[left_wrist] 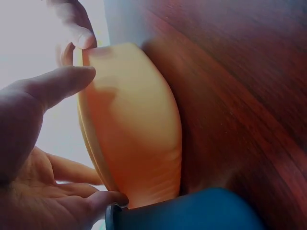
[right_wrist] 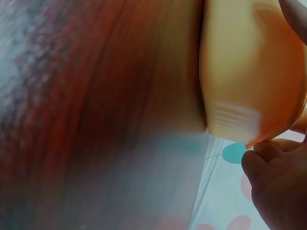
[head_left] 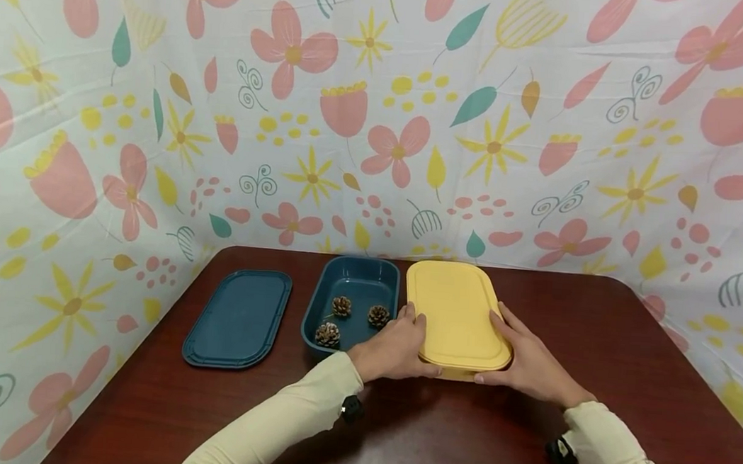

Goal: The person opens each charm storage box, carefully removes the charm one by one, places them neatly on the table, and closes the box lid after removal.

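Observation:
A yellow lid lies on top of a yellow box, covering its inside. On its left edge, my left hand grips the rim, with the thumb at the near corner and the fingers along the side. My right hand holds the opposite edge, its thumb also at the near side. Both thumbs sit close together at the front rim. Beside my left hand stands an uncovered blue box with pine cones inside. The left wrist view shows the blue box's wall right by my little finger.
A blue lid lies flat on the left of the dark red wooden table. A floral cloth hangs behind and along the sides of the table. Both boxes stand near the table's back edge.

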### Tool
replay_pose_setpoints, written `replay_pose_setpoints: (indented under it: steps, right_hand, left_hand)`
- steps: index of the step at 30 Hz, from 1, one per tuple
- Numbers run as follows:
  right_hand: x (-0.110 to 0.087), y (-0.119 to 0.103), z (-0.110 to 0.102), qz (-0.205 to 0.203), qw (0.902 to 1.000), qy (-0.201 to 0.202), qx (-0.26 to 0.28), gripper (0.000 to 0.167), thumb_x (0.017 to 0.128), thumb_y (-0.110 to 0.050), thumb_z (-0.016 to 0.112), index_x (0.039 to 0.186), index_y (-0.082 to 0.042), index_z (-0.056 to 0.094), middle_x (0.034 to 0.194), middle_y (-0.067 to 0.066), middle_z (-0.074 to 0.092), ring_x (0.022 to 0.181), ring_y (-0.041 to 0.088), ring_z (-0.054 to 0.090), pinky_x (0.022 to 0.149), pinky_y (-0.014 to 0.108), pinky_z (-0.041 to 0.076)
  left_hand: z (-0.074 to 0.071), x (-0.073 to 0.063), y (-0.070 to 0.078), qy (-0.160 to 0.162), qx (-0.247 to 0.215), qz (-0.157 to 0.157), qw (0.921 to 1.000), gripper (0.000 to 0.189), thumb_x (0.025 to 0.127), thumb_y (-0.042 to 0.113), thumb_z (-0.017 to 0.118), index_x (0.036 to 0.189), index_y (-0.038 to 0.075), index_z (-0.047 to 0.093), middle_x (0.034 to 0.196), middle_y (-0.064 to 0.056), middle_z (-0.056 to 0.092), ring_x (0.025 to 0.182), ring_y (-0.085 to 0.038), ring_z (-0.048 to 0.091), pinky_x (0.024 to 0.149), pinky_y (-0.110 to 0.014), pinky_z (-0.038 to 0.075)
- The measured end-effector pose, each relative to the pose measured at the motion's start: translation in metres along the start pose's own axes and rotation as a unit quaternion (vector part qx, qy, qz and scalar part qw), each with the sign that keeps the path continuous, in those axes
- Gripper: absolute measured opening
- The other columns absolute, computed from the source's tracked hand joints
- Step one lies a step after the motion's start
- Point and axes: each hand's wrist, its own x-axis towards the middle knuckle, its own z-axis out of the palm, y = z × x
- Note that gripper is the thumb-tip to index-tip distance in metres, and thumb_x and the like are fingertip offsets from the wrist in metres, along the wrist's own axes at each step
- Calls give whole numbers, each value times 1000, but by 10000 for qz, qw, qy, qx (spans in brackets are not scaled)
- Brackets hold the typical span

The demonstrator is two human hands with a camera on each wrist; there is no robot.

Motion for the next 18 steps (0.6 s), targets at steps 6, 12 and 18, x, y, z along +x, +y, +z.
replay_pose_setpoints:
  steps: [6, 12, 18]
  right_hand:
    - [1, 1, 1, -29, 9997, 156, -187, 123, 65, -65, 86, 155, 1, 34, 164, 24, 26, 144, 47, 40, 104, 53, 45]
    - [3, 0, -2, 53, 9994, 262, -214, 126, 63, -72, 83, 153, 3, 37, 162, 25, 30, 140, 46, 45, 103, 58, 47]
    - [4, -1, -5, 179, 9992, 322, -152, 126, 60, -73, 83, 151, 4, 41, 159, 24, 35, 137, 45, 50, 100, 58, 50]
  left_hand:
    - [-2, 1, -3, 233, 239, 103, 9994, 92, 81, 64, 73, 141, -3, 51, 140, -22, 51, 105, -23, 68, 83, -29, 60]
    - [-4, 4, -6, 543, -93, 80, 9984, 81, 74, 60, 80, 123, -1, 60, 106, -10, 59, 73, -12, 59, 61, -20, 52]
    - [-7, 5, -7, 589, -470, 60, 9971, 73, 72, 57, 83, 117, 4, 61, 91, -3, 57, 68, -9, 53, 56, -19, 44]
